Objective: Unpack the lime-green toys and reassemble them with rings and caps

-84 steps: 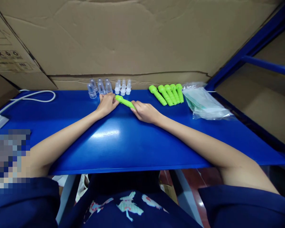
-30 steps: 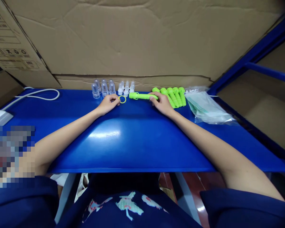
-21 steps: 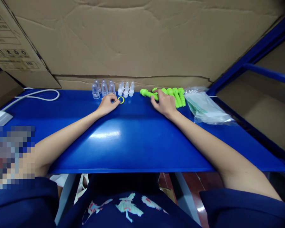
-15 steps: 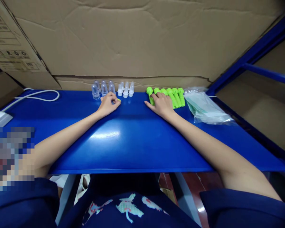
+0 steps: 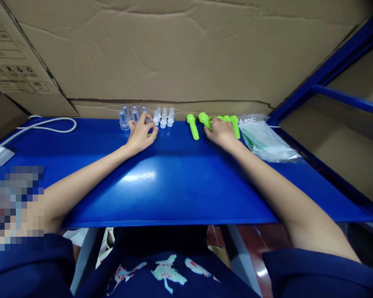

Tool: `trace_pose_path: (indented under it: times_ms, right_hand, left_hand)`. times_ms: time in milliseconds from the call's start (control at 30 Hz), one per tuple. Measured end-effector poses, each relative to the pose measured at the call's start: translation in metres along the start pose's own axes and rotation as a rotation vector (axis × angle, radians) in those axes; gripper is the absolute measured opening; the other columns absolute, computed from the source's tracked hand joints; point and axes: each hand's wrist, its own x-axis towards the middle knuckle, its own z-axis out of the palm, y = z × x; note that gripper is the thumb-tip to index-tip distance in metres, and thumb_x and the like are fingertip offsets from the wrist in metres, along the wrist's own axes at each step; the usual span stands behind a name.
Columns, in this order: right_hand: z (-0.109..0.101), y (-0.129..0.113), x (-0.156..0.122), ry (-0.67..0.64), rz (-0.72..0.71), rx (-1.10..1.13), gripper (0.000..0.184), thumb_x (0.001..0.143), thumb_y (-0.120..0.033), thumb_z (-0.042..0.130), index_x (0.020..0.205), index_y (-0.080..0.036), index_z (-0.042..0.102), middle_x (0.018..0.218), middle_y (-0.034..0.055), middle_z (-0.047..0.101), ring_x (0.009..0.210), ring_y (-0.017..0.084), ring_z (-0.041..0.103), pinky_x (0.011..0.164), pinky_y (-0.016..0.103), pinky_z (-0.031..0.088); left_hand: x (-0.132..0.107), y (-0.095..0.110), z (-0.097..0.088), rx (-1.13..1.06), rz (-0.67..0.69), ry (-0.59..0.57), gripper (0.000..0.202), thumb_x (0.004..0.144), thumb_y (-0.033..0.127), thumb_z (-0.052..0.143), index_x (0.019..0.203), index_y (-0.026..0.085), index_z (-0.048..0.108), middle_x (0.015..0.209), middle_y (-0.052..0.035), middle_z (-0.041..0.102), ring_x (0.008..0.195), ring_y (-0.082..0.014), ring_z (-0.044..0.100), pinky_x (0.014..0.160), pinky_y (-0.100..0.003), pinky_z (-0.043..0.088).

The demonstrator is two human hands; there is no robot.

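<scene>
On the blue table [image 5: 174,182], the left hand [image 5: 140,134] has slid up from the yellow ring [image 5: 149,134], now mostly hidden under it, fingers spread and touching the clear caps [image 5: 129,116]. The right hand [image 5: 222,131] has let go of one green tube [image 5: 192,126], which now lies alone, and rests curled over the row of green tubes [image 5: 219,122]; whether it grips one I cannot tell.

Both bare forearms stretch forward from dark blue short sleeves toward the far side. The left hand [image 5: 139,134] lies palm down at centre-left, its fingers loosely spread and curled, fingertips pointing far. The right hand [image 5: 223,131] lies palm down to the right of it, well apart, knuckles raised and fingers bent downward. Both wrists are straight.
</scene>
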Motion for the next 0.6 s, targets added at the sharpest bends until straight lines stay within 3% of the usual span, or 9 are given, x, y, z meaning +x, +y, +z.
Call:
trace_pose_path:
  times_ms: [133,233,400,467,600]
  right_hand:
    - [-0.03,-0.002,-0.004,0.166,-0.086,0.149,0.045,0.096,-0.043,0.047,0.119,-0.007,0.057,0.105,0.0234,0.067,0.095,0.036,0.063,0.082,0.044,0.047]
    - [-0.042,-0.012,-0.017,0.19,-0.314,0.265,0.042,0.098,-0.041,0.045,0.123,-0.01,0.057,0.111,0.0202,0.068,0.101,0.035,0.063,0.084,0.043,0.048]
    - [-0.031,-0.036,-0.046,0.195,-0.693,0.326,0.036,0.1,-0.03,0.043,0.126,-0.009,0.057,0.114,0.0197,0.066,0.103,0.032,0.063,0.087,0.043,0.051]
    - [-0.023,-0.042,-0.052,0.239,-0.752,0.344,0.036,0.101,-0.027,0.04,0.127,-0.008,0.056,0.113,0.0206,0.065,0.104,0.031,0.062,0.088,0.043,0.052]
    - [-0.011,-0.045,-0.052,0.271,-0.843,0.382,0.035,0.102,-0.027,0.041,0.124,-0.007,0.057,0.112,0.0213,0.064,0.101,0.031,0.062,0.089,0.045,0.053]
  left_hand:
    - [0.015,0.0,-0.018,0.012,0.023,0.007,0.026,0.097,0.031,0.047,0.094,0.015,0.067,0.126,-0.014,0.059,0.122,-0.0312,0.054,0.105,-0.053,0.033]
    - [0.025,-0.001,-0.029,-0.041,0.068,-0.04,0.027,0.095,0.031,0.049,0.108,0.014,0.066,0.123,-0.0141,0.063,0.118,-0.0293,0.058,0.106,-0.051,0.037]
    - [0.016,0.003,-0.034,-0.296,0.253,-0.223,0.058,0.088,0.04,0.062,0.139,0.015,0.052,0.134,-0.0145,0.063,0.106,-0.0228,0.066,0.096,-0.037,0.05]
    - [0.005,0.006,-0.032,-0.364,0.244,-0.27,0.055,0.089,0.045,0.061,0.136,0.016,0.058,0.124,-0.0118,0.069,0.095,-0.0191,0.069,0.087,-0.032,0.054]
    - [-0.014,0.01,-0.025,-0.4,0.193,-0.228,0.051,0.086,0.049,0.065,0.123,0.014,0.068,0.1,-0.0085,0.077,0.08,-0.0162,0.07,0.078,-0.028,0.055]
